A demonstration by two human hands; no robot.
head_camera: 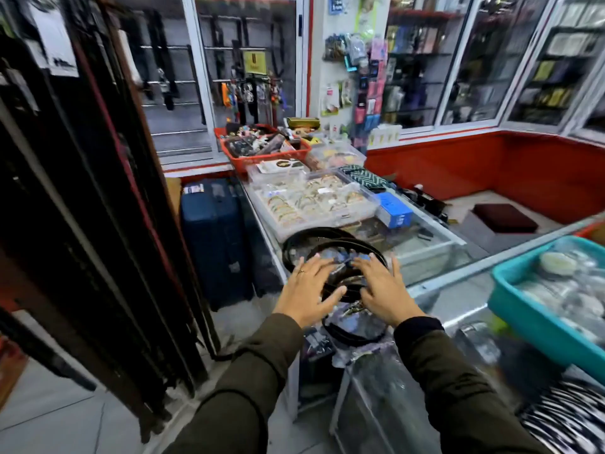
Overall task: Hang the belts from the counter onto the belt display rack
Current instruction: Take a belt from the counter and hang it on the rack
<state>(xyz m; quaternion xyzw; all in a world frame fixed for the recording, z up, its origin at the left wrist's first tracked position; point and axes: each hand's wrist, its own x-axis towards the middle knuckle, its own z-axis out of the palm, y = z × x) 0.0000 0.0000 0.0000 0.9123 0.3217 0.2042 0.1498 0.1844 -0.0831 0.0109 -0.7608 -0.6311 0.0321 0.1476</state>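
Head view: our hands reach over the black belts (330, 244) on the glass worktop (432, 247).
Our left hand (306, 286) and right hand (384, 290) are spread flat, gripping nothing; the belts lie coiled beneath them.

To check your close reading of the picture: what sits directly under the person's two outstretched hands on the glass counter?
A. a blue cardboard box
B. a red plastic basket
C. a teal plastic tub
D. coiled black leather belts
D: both the left hand and the right hand are spread open over the coiled black leather belts on the glass counter.
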